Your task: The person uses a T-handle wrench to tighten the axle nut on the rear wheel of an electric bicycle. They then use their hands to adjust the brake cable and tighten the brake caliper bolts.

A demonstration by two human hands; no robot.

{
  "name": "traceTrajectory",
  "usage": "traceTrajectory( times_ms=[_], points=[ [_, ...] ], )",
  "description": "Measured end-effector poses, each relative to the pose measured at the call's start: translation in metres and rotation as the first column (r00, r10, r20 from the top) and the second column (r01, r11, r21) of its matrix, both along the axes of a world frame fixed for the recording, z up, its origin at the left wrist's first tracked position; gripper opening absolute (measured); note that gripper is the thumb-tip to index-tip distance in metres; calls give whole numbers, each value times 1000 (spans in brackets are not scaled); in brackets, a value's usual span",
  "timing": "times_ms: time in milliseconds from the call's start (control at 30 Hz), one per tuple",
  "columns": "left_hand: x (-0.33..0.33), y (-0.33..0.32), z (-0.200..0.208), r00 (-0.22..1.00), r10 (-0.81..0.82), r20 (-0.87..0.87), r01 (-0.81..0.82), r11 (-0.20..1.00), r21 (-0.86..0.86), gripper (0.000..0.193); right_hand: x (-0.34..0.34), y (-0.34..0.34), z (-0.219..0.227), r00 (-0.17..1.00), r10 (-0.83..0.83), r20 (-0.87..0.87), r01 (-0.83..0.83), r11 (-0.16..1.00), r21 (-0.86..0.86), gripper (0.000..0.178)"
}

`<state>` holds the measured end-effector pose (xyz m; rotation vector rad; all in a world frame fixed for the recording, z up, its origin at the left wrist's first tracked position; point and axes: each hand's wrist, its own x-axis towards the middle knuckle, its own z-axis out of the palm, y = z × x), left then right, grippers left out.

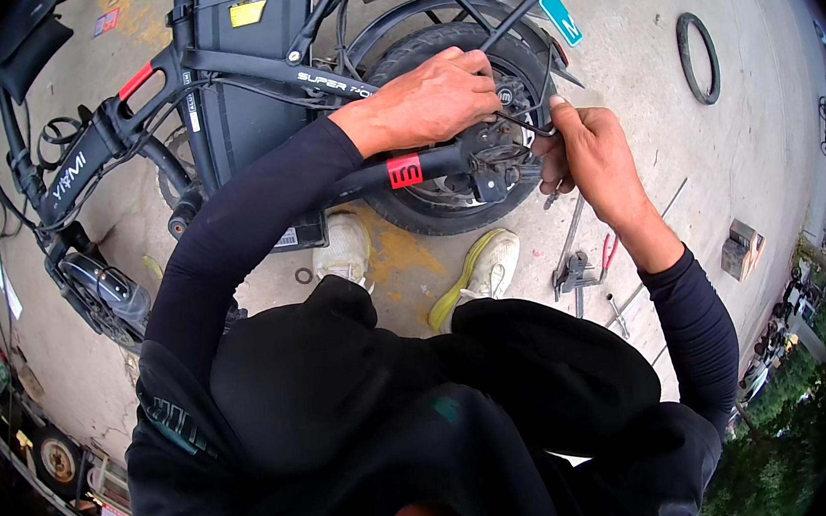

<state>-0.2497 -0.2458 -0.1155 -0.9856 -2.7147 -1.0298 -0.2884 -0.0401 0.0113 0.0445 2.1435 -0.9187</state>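
A black electric bike (246, 25) lies before me, its rear wheel (413, 54) under my hands. My left hand (432, 97) is above the wheel hub (507, 100), fingers curled down and closed, with the fingertips partly hidden. From them a thin black cable (527, 126) runs to my right hand (589, 146). That hand pinches it between thumb and fingers at the right side of the wheel. Just below the cable are the dark, dirty parts at the axle end (499, 165). A black frame tube with a red patch (405, 170) reaches toward them.
Right of the wheel, a metal tool (573, 270), red-handled pliers (609, 254) and a wrench (617, 316) lie on the concrete. Farther right are a small box (741, 249) and a black tire (698, 58). My shoes (493, 262) stand close to the wheel.
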Motion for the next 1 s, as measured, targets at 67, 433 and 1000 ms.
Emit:
traceTrajectory(
  times_ms=[67, 433, 1000],
  points=[
    [2, -2, 1, 1000, -2, -15, 3, 1000, 29, 18, -4, 7, 5, 872, 409, -270, -335, 900, 279, 60],
    [3, -2, 2, 1000, -7, -4, 7, 1000, -19, 20, -38, -1, 23, -705, 699, -117, -272, -115, 955, 14],
    [4, -1, 0, 1000, 0, -14, 0, 1000, -13, 18, 18, 11, 15, 418, 809, -413, -633, 586, 506, 43]
  ],
)
